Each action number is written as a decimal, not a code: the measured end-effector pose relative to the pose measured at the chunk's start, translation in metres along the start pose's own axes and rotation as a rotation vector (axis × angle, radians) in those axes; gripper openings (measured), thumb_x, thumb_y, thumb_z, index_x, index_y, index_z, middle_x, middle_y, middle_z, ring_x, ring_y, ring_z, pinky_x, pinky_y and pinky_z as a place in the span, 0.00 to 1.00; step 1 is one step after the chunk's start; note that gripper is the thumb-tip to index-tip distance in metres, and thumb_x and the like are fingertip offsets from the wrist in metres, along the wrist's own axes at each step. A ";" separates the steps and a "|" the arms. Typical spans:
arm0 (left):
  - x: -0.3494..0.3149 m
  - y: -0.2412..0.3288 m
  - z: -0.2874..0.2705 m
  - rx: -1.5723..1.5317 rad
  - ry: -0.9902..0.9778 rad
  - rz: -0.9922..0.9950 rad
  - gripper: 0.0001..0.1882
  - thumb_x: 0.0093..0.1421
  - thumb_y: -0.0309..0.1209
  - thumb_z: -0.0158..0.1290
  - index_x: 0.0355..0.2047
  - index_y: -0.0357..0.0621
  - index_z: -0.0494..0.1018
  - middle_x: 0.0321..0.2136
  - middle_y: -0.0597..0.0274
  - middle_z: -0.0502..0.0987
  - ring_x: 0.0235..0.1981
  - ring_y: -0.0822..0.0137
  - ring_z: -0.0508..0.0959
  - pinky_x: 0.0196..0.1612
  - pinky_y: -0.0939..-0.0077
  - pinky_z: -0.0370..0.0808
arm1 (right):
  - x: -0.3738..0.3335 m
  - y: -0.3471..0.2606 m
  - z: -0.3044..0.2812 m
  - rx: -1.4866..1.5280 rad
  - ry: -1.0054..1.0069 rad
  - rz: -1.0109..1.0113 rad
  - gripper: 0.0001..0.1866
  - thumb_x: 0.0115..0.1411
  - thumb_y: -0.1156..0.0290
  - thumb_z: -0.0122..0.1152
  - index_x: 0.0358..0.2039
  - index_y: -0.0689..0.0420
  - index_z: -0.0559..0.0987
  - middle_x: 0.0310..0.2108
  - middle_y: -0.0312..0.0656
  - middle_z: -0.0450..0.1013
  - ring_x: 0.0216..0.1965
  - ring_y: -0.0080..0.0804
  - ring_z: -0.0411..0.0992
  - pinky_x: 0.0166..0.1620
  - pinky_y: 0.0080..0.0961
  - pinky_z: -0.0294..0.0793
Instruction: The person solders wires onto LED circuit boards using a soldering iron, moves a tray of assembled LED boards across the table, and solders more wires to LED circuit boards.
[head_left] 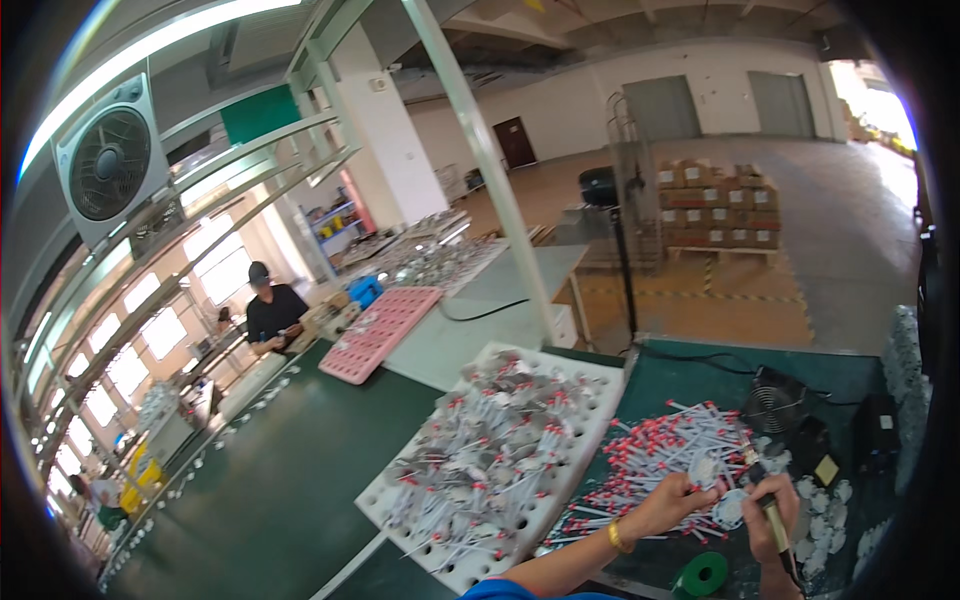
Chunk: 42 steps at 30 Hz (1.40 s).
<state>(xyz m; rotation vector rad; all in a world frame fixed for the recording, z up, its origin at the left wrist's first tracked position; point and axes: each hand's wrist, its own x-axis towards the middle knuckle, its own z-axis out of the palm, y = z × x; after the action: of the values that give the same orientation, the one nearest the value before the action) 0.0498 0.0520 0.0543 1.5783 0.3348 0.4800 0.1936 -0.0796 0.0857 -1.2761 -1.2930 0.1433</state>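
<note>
My right hand (pixel 768 518) is wrapped round a soldering iron (pixel 772 525), its cord trailing down past my wrist. My left hand (pixel 672 505), with a gold band at the wrist, is pinched beside a round white disc (pixel 706 468); the fingertips partly cover what they grip. Another white disc (pixel 730 510) lies between my two hands. Just beyond them spreads a heap of thin white sticks with red ends (pixel 670 450). Several loose whitish discs (pixel 822 520) are piled right of my right hand.
A white perforated tray (pixel 375 503) stands left, heaped with grey flat pieces and red-ended sticks. A green roll (pixel 703 573) is near. A small black fan (pixel 776 400), black box (pixel 877 428) and yellow pad (pixel 826 470) stand right. Beyond lie a pink tray (pixel 380 335) and a seated person (pixel 272 312).
</note>
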 end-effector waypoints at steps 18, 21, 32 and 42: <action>0.000 0.000 0.053 -0.399 0.286 0.009 0.13 0.61 0.36 0.47 0.27 0.41 0.74 0.17 0.75 0.69 0.19 0.84 0.65 0.24 0.87 0.63 | 0.004 -0.005 -0.015 0.160 0.087 0.045 0.08 0.47 0.81 0.58 0.29 0.59 0.69 0.26 0.36 0.66 0.27 0.20 0.64 0.30 0.18 0.63; 0.001 -0.006 0.058 -0.476 0.181 0.072 0.10 0.60 0.32 0.49 0.39 0.39 0.71 0.27 0.70 0.74 0.24 0.81 0.69 0.27 0.86 0.67 | -0.003 0.008 -0.027 0.195 0.082 0.033 0.08 0.48 0.80 0.59 0.29 0.60 0.69 0.27 0.36 0.66 0.26 0.19 0.62 0.30 0.17 0.63; -0.006 -0.021 0.055 -0.497 0.055 -0.106 0.10 0.59 0.31 0.50 0.39 0.39 0.70 0.27 0.66 0.74 0.24 0.80 0.70 0.27 0.85 0.68 | -0.019 0.016 -0.029 0.176 -0.032 0.126 0.11 0.52 0.72 0.62 0.30 0.59 0.68 0.28 0.39 0.68 0.30 0.23 0.67 0.36 0.20 0.68; -0.030 -0.015 0.015 -0.854 -0.014 0.051 0.13 0.59 0.40 0.49 0.29 0.43 0.66 0.18 0.70 0.64 0.18 0.76 0.61 0.22 0.80 0.58 | -0.064 0.038 -0.075 -0.246 0.162 -0.024 0.07 0.51 0.83 0.54 0.32 0.61 0.70 0.24 0.43 0.71 0.22 0.29 0.71 0.25 0.23 0.70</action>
<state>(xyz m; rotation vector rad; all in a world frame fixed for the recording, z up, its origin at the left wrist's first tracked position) 0.0325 0.0255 0.0356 0.7584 0.0518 0.5536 0.2481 -0.1554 0.0362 -1.4491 -1.2120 -0.1379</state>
